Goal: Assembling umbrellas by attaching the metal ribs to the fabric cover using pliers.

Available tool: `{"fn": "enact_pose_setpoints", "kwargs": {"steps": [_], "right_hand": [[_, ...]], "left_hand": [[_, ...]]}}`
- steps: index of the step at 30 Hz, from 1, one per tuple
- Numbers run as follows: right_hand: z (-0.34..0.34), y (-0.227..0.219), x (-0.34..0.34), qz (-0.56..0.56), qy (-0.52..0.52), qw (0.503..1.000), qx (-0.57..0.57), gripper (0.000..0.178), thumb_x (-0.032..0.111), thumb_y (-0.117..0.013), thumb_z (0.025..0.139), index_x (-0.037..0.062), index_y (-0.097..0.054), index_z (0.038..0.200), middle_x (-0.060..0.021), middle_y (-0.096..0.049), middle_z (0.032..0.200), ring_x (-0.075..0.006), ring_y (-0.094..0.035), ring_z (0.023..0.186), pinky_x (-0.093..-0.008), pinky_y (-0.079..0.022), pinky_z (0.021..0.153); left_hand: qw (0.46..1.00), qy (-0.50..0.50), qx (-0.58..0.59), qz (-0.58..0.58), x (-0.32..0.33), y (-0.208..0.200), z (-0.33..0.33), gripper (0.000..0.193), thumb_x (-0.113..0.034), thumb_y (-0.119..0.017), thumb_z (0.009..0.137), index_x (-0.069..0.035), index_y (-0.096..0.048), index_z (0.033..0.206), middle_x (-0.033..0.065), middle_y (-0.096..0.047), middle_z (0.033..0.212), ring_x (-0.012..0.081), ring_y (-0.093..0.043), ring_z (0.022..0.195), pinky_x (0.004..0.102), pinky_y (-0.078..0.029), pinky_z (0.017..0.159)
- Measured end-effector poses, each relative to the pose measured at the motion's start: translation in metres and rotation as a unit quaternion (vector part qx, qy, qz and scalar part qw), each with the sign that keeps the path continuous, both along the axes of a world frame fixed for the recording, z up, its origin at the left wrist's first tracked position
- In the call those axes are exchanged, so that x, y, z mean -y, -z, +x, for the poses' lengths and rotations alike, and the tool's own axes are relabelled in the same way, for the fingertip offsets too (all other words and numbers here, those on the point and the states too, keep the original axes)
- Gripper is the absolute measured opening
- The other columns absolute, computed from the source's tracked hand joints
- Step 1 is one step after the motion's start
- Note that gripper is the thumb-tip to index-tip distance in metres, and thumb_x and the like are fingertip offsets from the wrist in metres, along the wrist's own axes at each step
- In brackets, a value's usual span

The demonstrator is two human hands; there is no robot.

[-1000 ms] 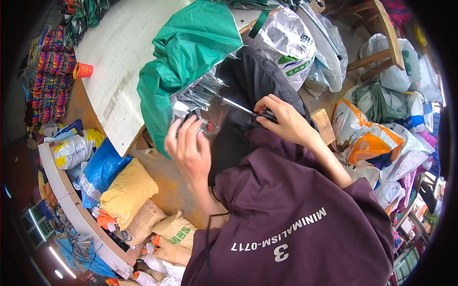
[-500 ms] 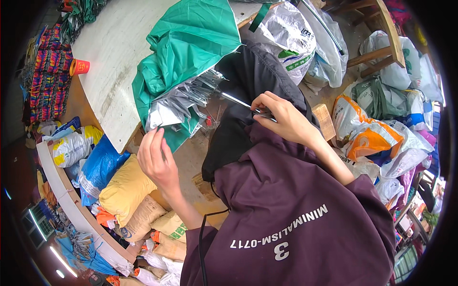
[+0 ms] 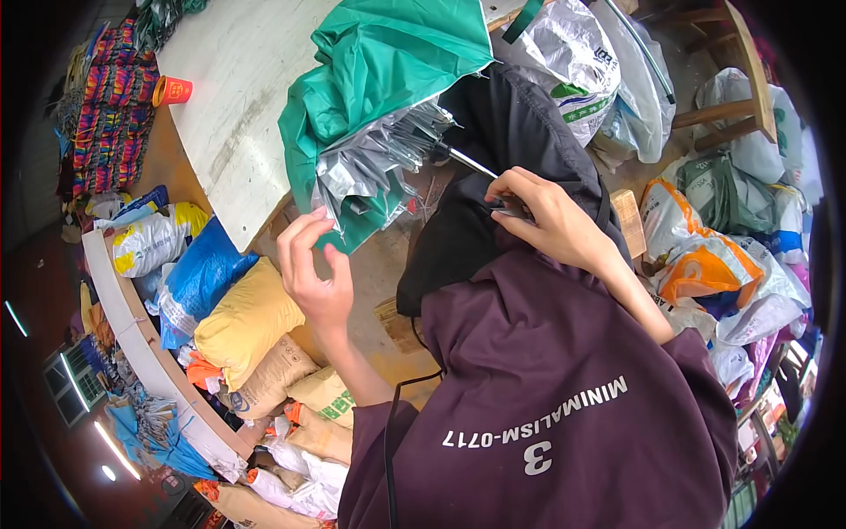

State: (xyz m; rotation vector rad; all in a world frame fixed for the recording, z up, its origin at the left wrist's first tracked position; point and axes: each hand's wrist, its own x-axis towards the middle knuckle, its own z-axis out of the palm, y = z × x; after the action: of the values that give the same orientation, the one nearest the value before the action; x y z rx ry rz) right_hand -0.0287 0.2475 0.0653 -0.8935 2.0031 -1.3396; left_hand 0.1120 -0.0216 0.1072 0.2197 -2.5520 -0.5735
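Note:
A partly folded umbrella (image 3: 397, 66), green outside and silver inside, lies across the corner of the white table and hangs over its edge. Its bunched silver underside (image 3: 379, 154) and thin ribs face me. My right hand (image 3: 551, 216) is closed round the near end of the metal shaft (image 3: 471, 162), and its fingers hide the grip. At the lower rim of the canopy is my left hand (image 3: 313, 273), fingers curved and thumb held apart. Its fingertips are at the silver edge; whether they touch it I cannot tell.
An orange-red paper cup (image 3: 172, 91) stands at the left edge of the white table (image 3: 225, 115). Stuffed sacks, including a yellow one (image 3: 247, 322), lie at the left. Plastic bags (image 3: 705, 264) and a wooden stool (image 3: 749, 75) are at the right. Dark cloth (image 3: 520, 132) covers my lap.
The whole view has shifted, so everything sits further right and a little higher. My left thumb has spread from the fingers, which were together at the canopy rim. My right hand keeps its grip.

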Motion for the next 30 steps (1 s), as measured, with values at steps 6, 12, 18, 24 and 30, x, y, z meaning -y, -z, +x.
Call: {"fn": "enact_pose_setpoints", "kwargs": {"steps": [6,12,18,24,30], "right_hand": [[0.004,0.001,0.004,-0.007,-0.019,1.0,0.0,0.023,0.009,-0.063,0.089,-0.0002,-0.053,0.108,-0.0124,-0.057,0.095,-0.0242,-0.061,0.087,-0.0351,-0.048,0.079],[0.006,-0.026,0.023,-0.031,-0.088,0.984,0.15,0.033,0.014,-0.065,0.089,0.0003,-0.048,0.113,-0.0118,-0.057,0.094,-0.0203,-0.06,0.091,-0.0328,-0.048,0.082],[0.027,-0.011,0.058,-0.163,-0.08,0.965,0.187,0.035,0.017,-0.066,0.09,0.0008,-0.045,0.113,-0.0085,-0.056,0.102,-0.0173,-0.058,0.097,-0.0307,-0.046,0.087],[0.052,0.016,0.097,-0.234,-0.008,0.948,0.218,0.034,0.015,-0.07,0.09,0.0024,-0.047,0.113,-0.0048,-0.055,0.109,-0.0138,-0.057,0.099,-0.0287,-0.047,0.083],[0.058,0.023,0.105,-0.227,0.002,0.835,0.501,0.028,0.013,-0.07,0.091,0.0047,-0.051,0.11,-0.0038,-0.057,0.108,-0.0091,-0.056,0.093,-0.0255,-0.047,0.072]], "left_hand": [[0.999,-0.02,0.027,-0.033,0.0,0.002,0.003,0.029,0.008,-0.069,0.075,-0.005,-0.065,0.101,0.0101,-0.065,0.106,0.0281,-0.064,0.099,0.0388,-0.05,0.085],[0.998,-0.024,0.045,-0.029,0.001,0.008,0.011,0.025,0.007,-0.073,0.074,-0.004,-0.067,0.096,0.0085,-0.066,0.103,0.0259,-0.064,0.095,0.0363,-0.051,0.082],[0.999,-0.035,-0.001,0.0,-0.008,0.016,0.008,0.02,0.009,-0.07,0.076,-0.002,-0.065,0.092,0.0111,-0.066,0.1,0.026,-0.063,0.094,0.0355,-0.049,0.086],[0.995,-0.072,-0.055,0.028,-0.026,0.026,0.002,0.018,0.007,-0.071,0.075,-0.002,-0.065,0.089,0.0104,-0.065,0.097,0.0256,-0.064,0.091,0.0368,-0.052,0.079],[0.992,-0.094,-0.071,0.034,-0.033,0.03,0.0,0.016,0.006,-0.07,0.076,-0.003,-0.064,0.089,0.0109,-0.065,0.096,0.0262,-0.064,0.09,0.0374,-0.052,0.08]]}}
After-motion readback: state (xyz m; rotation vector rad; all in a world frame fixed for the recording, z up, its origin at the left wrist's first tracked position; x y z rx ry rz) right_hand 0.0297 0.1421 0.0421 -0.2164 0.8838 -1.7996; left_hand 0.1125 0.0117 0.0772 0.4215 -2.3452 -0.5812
